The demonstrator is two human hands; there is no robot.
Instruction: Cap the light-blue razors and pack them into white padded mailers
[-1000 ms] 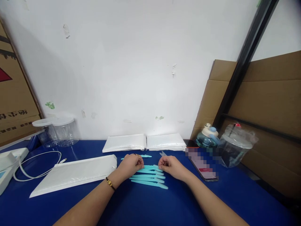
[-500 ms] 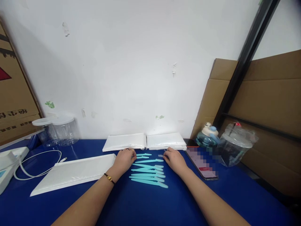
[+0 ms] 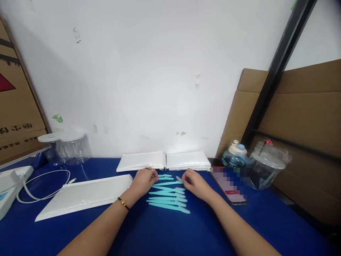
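Note:
Several turquoise eyebrow razors (image 3: 169, 207) lie roughly side by side on the blue table (image 3: 170, 234), most with pale translucent caps on their right ends. My left hand (image 3: 143, 182), with a ring and a dark bracelet, is closed at the far end of the row. Its fingertips pinch an uncapped razor (image 3: 167, 178) whose blade end points right. Opposite it, my right hand (image 3: 197, 184) pinches a small translucent cap (image 3: 179, 179) between thumb and fingers, a short gap from that razor's tip. Another uncapped razor (image 3: 164, 175) lies just beyond.
White padded mailers (image 3: 142, 160) and a second stack of mailers (image 3: 188, 160) stand against the wall. One mailer (image 3: 87, 195) lies left. A phone (image 3: 230, 186), teal bottle (image 3: 234, 156) and bagged cup (image 3: 266, 165) are right; clear jars (image 3: 76, 151) and a white cable (image 3: 44, 201) are left.
My right hand has moved slightly left with the cap, closer to the razor. The razor in my left hand has shifted a little to the right.

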